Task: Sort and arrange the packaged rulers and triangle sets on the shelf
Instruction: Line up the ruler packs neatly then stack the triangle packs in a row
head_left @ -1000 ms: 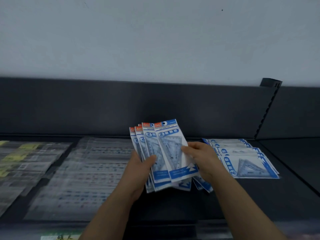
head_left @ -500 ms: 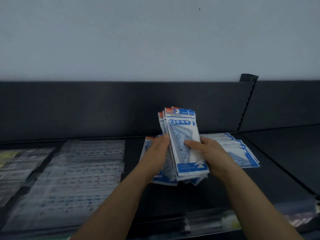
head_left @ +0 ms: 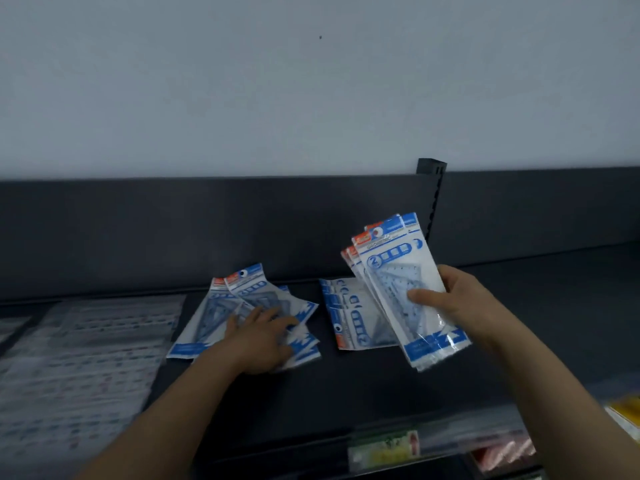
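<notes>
Presumably mid-sorting: left hand [head_left: 263,337] presses flat on fanned packs [head_left: 221,306] at nine o'clock; right hand [head_left: 464,306] grips a stack [head_left: 391,271] at three o'clock. Next, the fan likely needs squaring.

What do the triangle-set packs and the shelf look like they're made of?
Triangle-set packs in the right hand: clear glossy plastic film, going by the glare and crinkles near the bottom edge, over a printed white-and-blue card, likely paper. Triangles inside: translucent bluish, probably hard plastic. Shelf: dark and matte, probably painted metal; the slotted upright fits that.
</notes>
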A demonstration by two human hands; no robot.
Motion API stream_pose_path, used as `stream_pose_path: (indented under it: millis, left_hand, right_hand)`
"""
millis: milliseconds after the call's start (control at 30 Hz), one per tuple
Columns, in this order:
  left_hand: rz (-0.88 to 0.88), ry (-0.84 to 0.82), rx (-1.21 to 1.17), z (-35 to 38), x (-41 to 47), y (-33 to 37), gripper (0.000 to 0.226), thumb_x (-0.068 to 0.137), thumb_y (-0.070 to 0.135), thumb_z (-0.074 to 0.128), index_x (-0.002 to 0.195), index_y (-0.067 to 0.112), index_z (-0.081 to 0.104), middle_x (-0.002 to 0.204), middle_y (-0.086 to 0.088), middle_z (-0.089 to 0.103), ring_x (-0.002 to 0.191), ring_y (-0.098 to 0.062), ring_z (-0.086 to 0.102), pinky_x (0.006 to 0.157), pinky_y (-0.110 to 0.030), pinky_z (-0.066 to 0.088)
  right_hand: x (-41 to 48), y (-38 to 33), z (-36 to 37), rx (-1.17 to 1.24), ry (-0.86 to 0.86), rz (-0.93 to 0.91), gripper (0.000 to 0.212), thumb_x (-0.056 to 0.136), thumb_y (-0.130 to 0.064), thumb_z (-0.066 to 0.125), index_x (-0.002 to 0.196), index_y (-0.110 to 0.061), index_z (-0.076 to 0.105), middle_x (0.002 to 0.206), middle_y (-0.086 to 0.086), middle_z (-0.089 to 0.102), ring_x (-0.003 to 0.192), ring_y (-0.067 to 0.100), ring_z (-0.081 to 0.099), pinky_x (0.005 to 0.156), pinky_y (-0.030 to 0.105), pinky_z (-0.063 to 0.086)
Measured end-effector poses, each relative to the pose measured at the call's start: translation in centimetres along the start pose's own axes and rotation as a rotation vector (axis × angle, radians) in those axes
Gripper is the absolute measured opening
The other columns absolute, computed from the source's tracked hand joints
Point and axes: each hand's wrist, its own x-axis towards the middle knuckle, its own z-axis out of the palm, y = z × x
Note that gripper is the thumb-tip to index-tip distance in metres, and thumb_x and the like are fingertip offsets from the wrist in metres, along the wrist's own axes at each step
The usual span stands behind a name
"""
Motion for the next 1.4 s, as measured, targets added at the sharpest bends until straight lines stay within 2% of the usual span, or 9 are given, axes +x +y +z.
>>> stream_pose_path:
  millis: [200,333,567,733,833,933,1033,1133,1400]
  left_hand:
    - [0.106,0.481,-0.882,-2.2,-2.0,6.0,0.083,0.078,0.060,0.061,0.147,0.033,0.027,0.150,0.013,0.028,0.136,-0.008,0.031,0.107,-0.029,0.029]
    - [0.252,0.370,-0.736,-1.7,-2.8,11.5,0.089,0.069,0.047,0.080,0.142,0.042,0.029,0.133,0.022,0.040,0.120,0.002,0.042,0.090,-0.018,0.036]
    - [0.120,0.355,-0.687,1.3,-2.3,13.5,0.041,0.073,0.025,0.082,0.106,0.026,0.058,0.098,0.009,0.064,0.073,0.005,0.062,0.055,-0.007,0.046]
    - [0.013,0.405,-0.717,1.3,-1.8,14.7,0.044,0.074,0.020,0.081,0.109,0.027,0.055,0.103,0.005,0.061,0.075,-0.002,0.063,0.053,-0.012,0.045]
    - [-0.029,0.436,-0.655,0.5,-0.3,14.9,0.052,0.078,0.017,0.077,0.122,0.028,0.052,0.115,0.002,0.059,0.081,-0.005,0.059,0.058,-0.013,0.042]
    - [-0.056,0.415,-0.422,0.4,1.0,15.1,0.060,0.084,0.025,0.068,0.139,0.027,0.042,0.143,0.001,0.041,0.118,-0.016,0.049,0.094,-0.026,0.042]
    - [-0.033,0.420,-0.099,1.1,1.7,15.6,0.058,0.094,0.044,0.047,0.148,0.032,0.028,0.160,0.005,0.011,0.146,-0.020,0.010,0.117,-0.044,0.012]
    - [0.013,0.274,0.003,2.7,1.8,16.1,0.056,0.100,0.052,0.020,0.152,0.034,0.011,0.162,0.007,-0.001,0.148,-0.017,-0.010,0.117,-0.054,-0.006]
    - [0.080,0.129,0.094,4.1,-0.4,15.6,0.087,0.071,0.078,-0.006,0.148,0.039,-0.018,0.157,0.005,-0.025,0.143,-0.016,-0.027,0.114,-0.052,-0.018]
  right_hand:
    - [-0.6,-0.8,-3.3,-0.742,-0.184,-0.266,0.022,0.076,-0.031,0.073,0.090,-0.041,0.058,0.089,-0.018,0.064,0.078,0.006,0.061,0.068,0.027,0.051]
    - [-0.8,0.9,-2.1,-1.052,-0.304,-0.345,0.037,0.078,-0.040,0.071,0.112,-0.036,0.058,0.103,-0.013,0.062,0.088,0.010,0.054,0.076,0.029,0.049]
    - [-0.6,5.9,-5.9,-0.692,-0.260,-0.197,0.057,0.067,-0.042,0.083,0.116,-0.032,0.057,0.112,-0.019,0.058,0.099,0.006,0.059,0.088,0.031,0.052]
    - [1.5,7.1,-6.0,-0.525,-0.258,-0.214,0.048,0.073,-0.030,0.082,0.114,-0.029,0.056,0.115,-0.012,0.058,0.092,0.005,0.060,0.071,0.017,0.048]
    - [4.1,6.8,-5.7,-0.545,-0.266,-0.193,0.056,0.074,-0.030,0.080,0.122,-0.031,0.051,0.131,-0.007,0.051,0.105,0.011,0.055,0.080,0.022,0.046]
    - [5.0,6.8,-4.9,-0.631,-0.349,-0.138,0.077,0.074,-0.039,0.078,0.140,-0.029,0.039,0.146,0.000,0.034,0.125,0.020,0.044,0.100,0.032,0.042]
    - [4.6,7.4,-3.7,-0.864,-0.343,-0.202,0.099,0.072,-0.063,0.069,0.151,-0.031,0.019,0.159,-0.001,0.002,0.146,0.023,0.006,0.118,0.041,0.016]
    - [3.5,8.7,-2.3,-0.993,-0.366,-0.330,0.094,0.080,-0.076,0.044,0.153,-0.033,0.002,0.159,-0.002,-0.020,0.144,0.018,-0.023,0.119,0.044,-0.009]
    - [0.1,10.3,-3.2,-1.051,-0.481,-0.259,0.081,0.085,-0.074,0.013,0.149,-0.035,-0.018,0.153,-0.007,-0.033,0.139,0.013,-0.035,0.117,0.043,-0.016]
